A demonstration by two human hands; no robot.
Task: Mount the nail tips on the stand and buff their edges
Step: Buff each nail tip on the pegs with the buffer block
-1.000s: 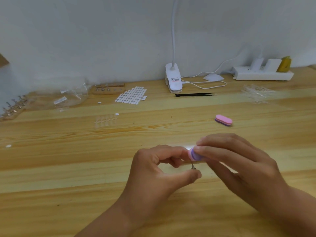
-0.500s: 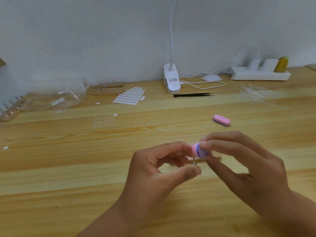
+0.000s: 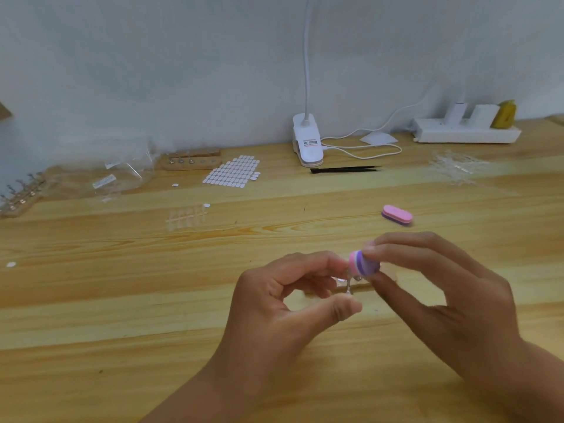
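Left hand [image 3: 274, 303] pinches a tiny metal pin [image 3: 348, 289], right hand [image 3: 442, 288] pinches the buffer [image 3: 363, 265] just above; nail tip's too blurry to make out.

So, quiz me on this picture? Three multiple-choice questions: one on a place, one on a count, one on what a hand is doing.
1. Where do the black tweezers lie?
A. On the table just before the white clip lamp
B. Under the plastic bag
C. On the power strip

2. How many pink-and-purple buffers show?
A. One
B. Two
C. Four

3. What is the right hand doing?
A. Lying flat on the table
B. Pinching a buffer
C. Holding the tweezers

1 A: they lie on the wood before the lamp's clip.
2 B: one in the right hand, one loose on the table.
3 B: its fingers pinch a buffer beside the metal holder that the left hand pinches.
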